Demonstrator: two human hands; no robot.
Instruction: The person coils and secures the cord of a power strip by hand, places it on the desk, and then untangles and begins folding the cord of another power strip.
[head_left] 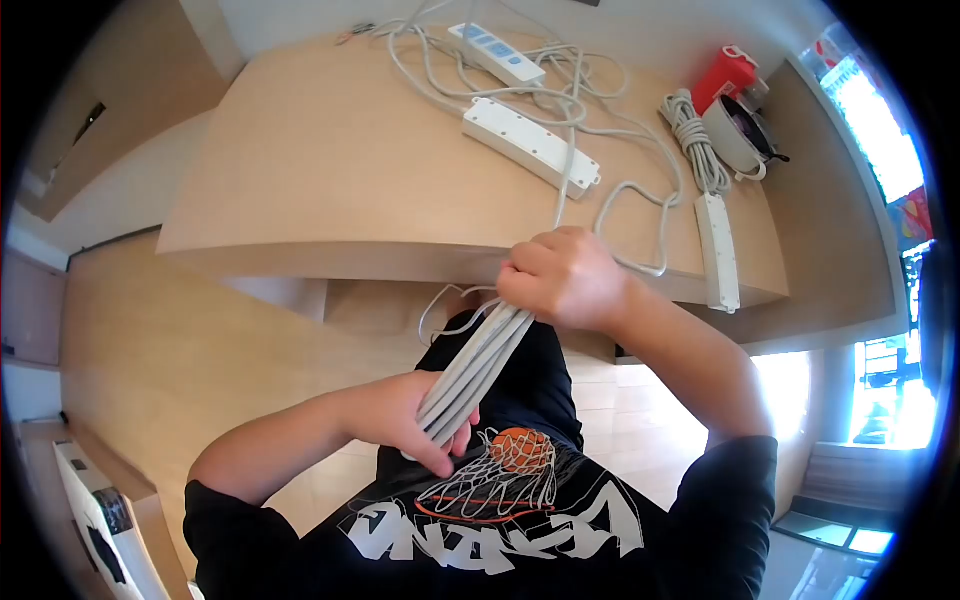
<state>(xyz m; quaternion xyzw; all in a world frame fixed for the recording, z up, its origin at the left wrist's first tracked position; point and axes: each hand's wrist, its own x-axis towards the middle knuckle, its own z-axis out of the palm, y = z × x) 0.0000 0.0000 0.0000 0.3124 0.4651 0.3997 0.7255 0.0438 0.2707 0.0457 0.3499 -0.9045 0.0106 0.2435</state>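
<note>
Off the near edge of the desk, left of middle, the left hand is curled round the near end of a folded bundle of cord, which slants away and right over the lap. Far middle of the desk's got two power strips, one with blue patches and a plain white one, loose cord looping everywhere. The right hand has a snug fist round the bundle's far end. Over right: a wrapped-up cord, a third strip just nearer, a red container and a white cup.
</note>
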